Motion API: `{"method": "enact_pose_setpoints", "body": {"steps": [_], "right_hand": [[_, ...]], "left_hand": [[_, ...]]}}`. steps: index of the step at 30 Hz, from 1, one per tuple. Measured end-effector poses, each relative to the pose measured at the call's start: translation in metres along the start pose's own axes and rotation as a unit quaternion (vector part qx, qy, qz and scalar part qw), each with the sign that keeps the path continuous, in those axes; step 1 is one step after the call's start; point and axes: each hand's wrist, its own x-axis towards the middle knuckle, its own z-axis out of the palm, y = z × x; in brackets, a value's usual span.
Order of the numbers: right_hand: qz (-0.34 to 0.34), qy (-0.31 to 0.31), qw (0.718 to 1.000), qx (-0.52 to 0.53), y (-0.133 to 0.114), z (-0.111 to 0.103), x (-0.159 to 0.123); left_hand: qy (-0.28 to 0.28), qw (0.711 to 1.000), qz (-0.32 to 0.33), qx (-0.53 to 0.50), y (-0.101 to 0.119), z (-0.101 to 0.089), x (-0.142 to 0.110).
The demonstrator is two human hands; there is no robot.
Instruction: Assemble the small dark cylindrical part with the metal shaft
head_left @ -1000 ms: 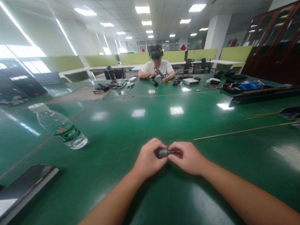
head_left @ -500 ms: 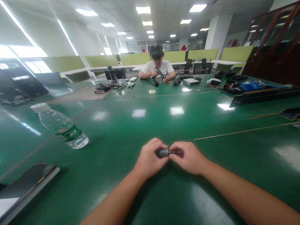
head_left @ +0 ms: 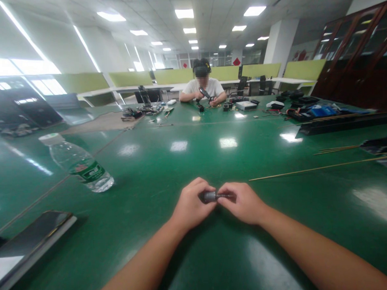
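Observation:
My left hand [head_left: 192,205] is closed around a small grey cylinder with a thin dark shaft [head_left: 210,197], low in the middle of the head view. The piece lies level, its shaft pointing right; what kind of part it is I cannot make out. Thumb and fingers of my right hand [head_left: 244,203] close on the shaft end from the other side. The two hands almost meet over the green tabletop [head_left: 181,166]. My palms and fingers hide both ends of the piece.
A clear water bottle [head_left: 81,163] stands at left, with a dark phone-like slab [head_left: 38,235] nearer me. Thin brass-coloured rods [head_left: 296,172] lie at right, near a long black bar [head_left: 345,123]. Across the table, a person [head_left: 203,87] handles a dark tool among electronic parts.

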Motion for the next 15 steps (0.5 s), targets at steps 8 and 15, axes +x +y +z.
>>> {"method": "enact_pose_setpoints", "body": {"steps": [8,15], "right_hand": [[-0.001,0.000,1.000,-0.008,0.0003,-0.0014,0.0003],[0.002,-0.002,1.000,-0.013,0.0016,-0.0007,0.0005]], "left_hand": [[-0.001,1.000,0.000,0.008,-0.0028,-0.0011,0.0001],[0.000,1.000,0.002,0.011,-0.0021,-0.0018,0.0008]]}}
